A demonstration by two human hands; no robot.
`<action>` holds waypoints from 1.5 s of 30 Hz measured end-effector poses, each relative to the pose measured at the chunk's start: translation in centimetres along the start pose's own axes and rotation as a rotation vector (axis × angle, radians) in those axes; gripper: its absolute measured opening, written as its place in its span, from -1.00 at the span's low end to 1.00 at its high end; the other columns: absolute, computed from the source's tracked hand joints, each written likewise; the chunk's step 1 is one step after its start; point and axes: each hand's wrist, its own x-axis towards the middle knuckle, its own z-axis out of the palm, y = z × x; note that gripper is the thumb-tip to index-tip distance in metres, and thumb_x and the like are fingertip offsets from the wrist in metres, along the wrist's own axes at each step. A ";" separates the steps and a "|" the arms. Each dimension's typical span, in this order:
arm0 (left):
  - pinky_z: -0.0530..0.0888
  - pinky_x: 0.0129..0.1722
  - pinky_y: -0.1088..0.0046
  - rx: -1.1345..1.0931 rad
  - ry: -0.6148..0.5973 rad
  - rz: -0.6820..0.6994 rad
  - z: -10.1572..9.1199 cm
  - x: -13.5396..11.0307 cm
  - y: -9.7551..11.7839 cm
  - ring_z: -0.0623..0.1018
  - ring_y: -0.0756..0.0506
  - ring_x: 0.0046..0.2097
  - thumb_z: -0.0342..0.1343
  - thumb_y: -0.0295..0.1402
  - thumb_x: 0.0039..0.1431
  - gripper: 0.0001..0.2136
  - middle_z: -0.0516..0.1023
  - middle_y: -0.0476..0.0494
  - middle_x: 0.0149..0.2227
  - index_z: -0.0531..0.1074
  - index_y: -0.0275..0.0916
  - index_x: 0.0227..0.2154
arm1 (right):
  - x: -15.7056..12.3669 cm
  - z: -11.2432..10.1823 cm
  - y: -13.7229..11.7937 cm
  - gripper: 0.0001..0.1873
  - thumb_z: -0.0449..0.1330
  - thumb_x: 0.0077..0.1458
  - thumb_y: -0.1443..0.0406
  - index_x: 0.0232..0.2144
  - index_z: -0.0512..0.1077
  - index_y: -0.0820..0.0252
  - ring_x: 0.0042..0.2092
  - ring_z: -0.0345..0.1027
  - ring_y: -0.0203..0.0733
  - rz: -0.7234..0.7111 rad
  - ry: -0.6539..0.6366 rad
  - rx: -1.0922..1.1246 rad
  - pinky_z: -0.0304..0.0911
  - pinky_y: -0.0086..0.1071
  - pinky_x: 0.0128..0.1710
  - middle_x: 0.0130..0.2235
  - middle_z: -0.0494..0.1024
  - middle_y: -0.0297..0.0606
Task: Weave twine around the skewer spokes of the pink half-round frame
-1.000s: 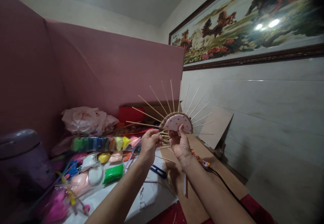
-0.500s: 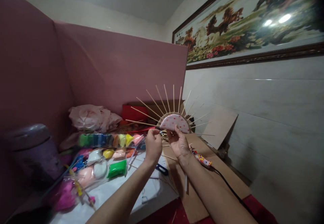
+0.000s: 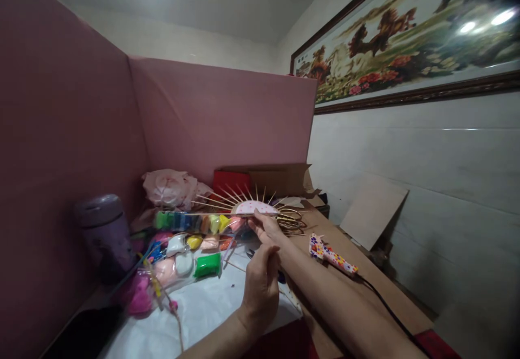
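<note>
My right hand (image 3: 266,230) pinches the lower straight edge of a half-round piece (image 3: 255,207), thumb on its front. The piece has a pale pink face with red dots and a fan of thin wooden sticks round its curve. It is tilted, so its face looks flattened. Nearer to me, my left hand (image 3: 262,286) is curled with its fingers together, just below the right wrist and apart from the piece. What it holds, if anything, is hidden. Partly covered by my hand lie scissors (image 3: 251,253) on the white sheet (image 3: 215,305).
Packets of coloured clay (image 3: 208,265) lie to the left, near a lilac bottle (image 3: 106,234). A flower-patterned glue gun (image 3: 333,256) with a black cord rests on brown cardboard (image 3: 365,288) at right. Behind stand a red box (image 3: 231,179) and a pink wall (image 3: 227,115).
My left hand has left the half-round piece and come down toward me. The piece has tipped flatter in my right hand and sits slightly lower. The camera view has shifted left.
</note>
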 end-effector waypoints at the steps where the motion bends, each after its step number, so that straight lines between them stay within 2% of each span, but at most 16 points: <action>1: 0.28 -0.32 0.43 0.010 0.010 0.000 -0.2 0.0 -0.2 0.38 -0.09 -0.37 0.00 -0.45 0.06 -0.85 0.43 -0.12 -0.42 0.44 -0.16 -0.34 | -0.1 0.1 0.0 -0.83 0.29 -0.17 0.47 -0.52 0.35 0.26 -0.59 0.37 -0.40 0.013 -0.016 -0.027 0.38 -0.55 -0.54 -0.62 0.50 -0.41; 5: 0.28 -0.34 0.43 0.084 0.023 0.037 -0.7 0.2 -0.6 0.37 -0.09 -0.40 -0.03 -0.43 0.10 -0.84 0.42 -0.12 -0.45 0.45 -0.16 -0.36 | -0.6 -0.7 -1.0 -0.90 0.23 -0.11 0.49 -0.54 0.35 0.31 -0.59 0.39 -0.36 0.090 -0.047 -0.169 0.38 -0.53 -0.52 -0.64 0.50 -0.31; 8: 0.28 -0.35 0.44 0.144 0.037 0.061 -0.9 0.7 -0.7 0.37 -0.07 -0.40 -0.07 -0.41 0.13 -0.83 0.43 -0.12 -0.44 0.44 -0.18 -0.39 | -1.4 -2.2 -2.0 -0.88 0.24 -0.10 0.41 -0.56 0.34 0.31 -0.65 0.35 -0.31 0.177 -0.058 -0.286 0.32 -0.50 -0.66 -0.67 0.47 -0.26; 11: 0.26 -0.42 0.47 0.184 0.099 -0.031 -1.5 1.4 -1.1 0.35 -0.04 -0.46 -0.07 -0.36 0.14 -0.82 0.40 -0.07 -0.52 0.38 -0.21 -0.50 | -2.7 -3.7 -2.4 -0.81 0.29 -0.14 0.33 -0.58 0.35 0.33 -0.70 0.28 -0.34 0.220 -0.075 -0.362 0.16 -0.56 -0.79 -0.67 0.46 -0.23; 14: 0.23 -0.50 0.50 0.225 0.170 -0.165 -2.3 2.2 -1.9 0.32 -0.02 -0.53 -0.06 -0.29 0.12 -0.78 0.32 0.01 -0.62 0.31 -0.22 -0.59 | -4.1 -4.5 -2.4 -0.80 0.30 -0.16 0.31 -0.57 0.36 0.33 -0.68 0.21 -0.44 0.164 -0.105 -0.364 0.05 -0.63 -0.80 -0.62 0.45 -0.30; 17: 0.24 -0.49 0.49 0.275 0.139 -0.190 -3.3 2.6 -2.9 0.34 -0.01 -0.53 -0.03 -0.30 0.09 -0.78 0.34 0.01 -0.63 0.31 -0.24 -0.61 | -5.2 -4.6 -2.2 -0.78 0.33 -0.21 0.31 -0.57 0.35 0.30 -0.64 0.17 -0.50 0.092 -0.173 -0.328 0.00 -0.66 -0.75 -0.58 0.42 -0.38; 22: 0.33 -0.41 0.46 0.308 0.152 -0.136 -4.3 2.0 -4.2 0.43 -0.04 -0.44 0.02 -0.35 0.04 -0.88 0.49 -0.04 -0.51 0.42 -0.25 -0.47 | -7.1 -4.6 -1.7 -0.75 0.31 -0.17 0.21 -0.52 0.40 0.29 -0.60 0.11 -0.49 0.070 -0.362 -0.372 -0.03 -0.63 -0.71 -0.56 0.35 -0.38; 26: 0.37 -0.31 0.43 0.322 0.161 -0.058 -4.4 1.4 -3.8 0.47 -0.06 -0.35 0.04 -0.35 0.05 -0.87 0.52 -0.09 -0.42 0.46 -0.25 -0.42 | -8.3 -4.7 -1.4 -0.71 0.25 -0.10 0.14 -0.45 0.46 0.29 -0.60 0.02 -0.49 0.052 -0.416 -0.372 -0.03 -0.59 -0.71 -0.57 0.23 -0.43; 31: 0.37 -0.34 0.46 0.354 0.120 -0.026 -4.4 1.1 -3.5 0.48 -0.03 -0.38 0.06 -0.34 0.07 -0.87 0.53 -0.08 -0.44 0.47 -0.26 -0.42 | -9.0 -4.6 -1.0 -0.70 0.21 -0.07 0.14 -0.40 0.49 0.30 -0.59 -0.01 -0.47 -0.001 -0.484 -0.465 -0.03 -0.57 -0.71 -0.56 0.19 -0.42; 33: 0.36 -0.35 0.47 0.394 0.115 -0.012 -4.5 1.0 -3.6 0.47 -0.03 -0.39 0.05 -0.35 0.08 -0.87 0.53 -0.09 -0.43 0.47 -0.26 -0.41 | -9.1 -4.6 -0.7 -0.68 0.18 -0.05 0.12 -0.39 0.50 0.29 -0.60 0.00 -0.46 -0.070 -0.498 -0.544 -0.01 -0.56 -0.70 -0.57 0.19 -0.43; 36: 0.33 -0.37 0.48 0.512 0.070 0.010 -4.6 0.9 -3.9 0.46 -0.02 -0.40 -0.01 -0.38 0.12 -0.84 0.53 -0.12 -0.43 0.47 -0.28 -0.39 | -9.2 -4.6 -0.4 -0.69 0.15 -0.01 0.12 -0.45 0.49 0.29 -0.63 0.00 -0.45 -0.246 -0.490 -0.748 -0.03 -0.54 -0.71 -0.62 0.17 -0.45; 39: 0.29 -0.41 0.48 0.635 0.002 0.019 -4.8 0.9 -4.0 0.43 -0.02 -0.43 -0.07 -0.42 0.13 -0.82 0.51 -0.13 -0.45 0.45 -0.29 -0.40 | -9.3 -4.7 -0.3 -0.69 0.12 0.03 0.15 -0.48 0.50 0.28 -0.63 0.05 -0.44 -0.403 -0.491 -0.939 -0.02 -0.53 -0.69 -0.62 0.25 -0.41; 42: 0.22 -0.48 0.49 0.696 -0.025 0.001 -4.9 0.9 -3.9 0.36 0.01 -0.51 -0.09 -0.42 0.12 -0.82 0.43 -0.06 -0.55 0.38 -0.28 -0.50 | -9.3 -4.7 -0.2 -0.71 0.11 0.04 0.16 -0.39 0.53 0.25 -0.61 0.10 -0.43 -0.445 -0.500 -0.988 0.02 -0.53 -0.68 -0.56 0.35 -0.36; 45: 0.16 -0.52 0.51 0.705 0.003 0.005 -4.9 0.9 -3.5 0.27 0.03 -0.56 -0.08 -0.43 0.08 -0.84 0.31 0.02 -0.62 0.30 -0.25 -0.57 | -9.2 -4.8 -0.1 -0.69 0.12 0.02 0.15 -0.35 0.53 0.24 -0.62 0.09 -0.43 -0.380 -0.512 -0.888 0.03 -0.53 -0.70 -0.58 0.31 -0.38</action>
